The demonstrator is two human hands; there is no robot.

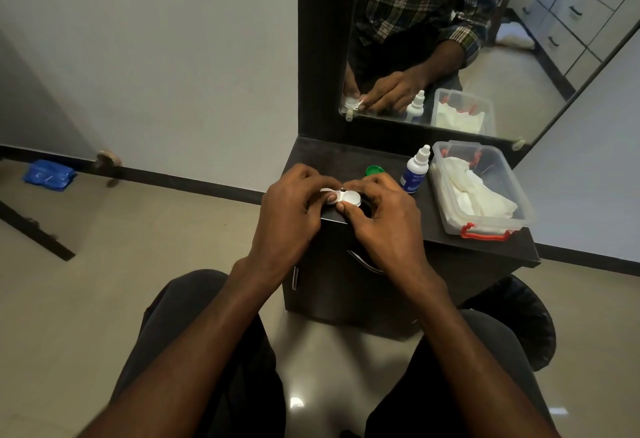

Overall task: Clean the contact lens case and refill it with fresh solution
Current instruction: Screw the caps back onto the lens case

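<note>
A white contact lens case lies near the front left corner of the dark dresser top. My left hand pinches its left end, thumb on top. Curled round the case's right well is my right hand, which grips the white round cap there. Just behind my right hand a green cap rests on the dresser. To the right of my hands stands a small white and blue solution bottle, upright with its nozzle cap on.
A clear plastic box with red latches holds white tissue, at the right of the dresser top. A mirror rises behind it. A blue packet lies on the floor at far left. My knees are below the dresser.
</note>
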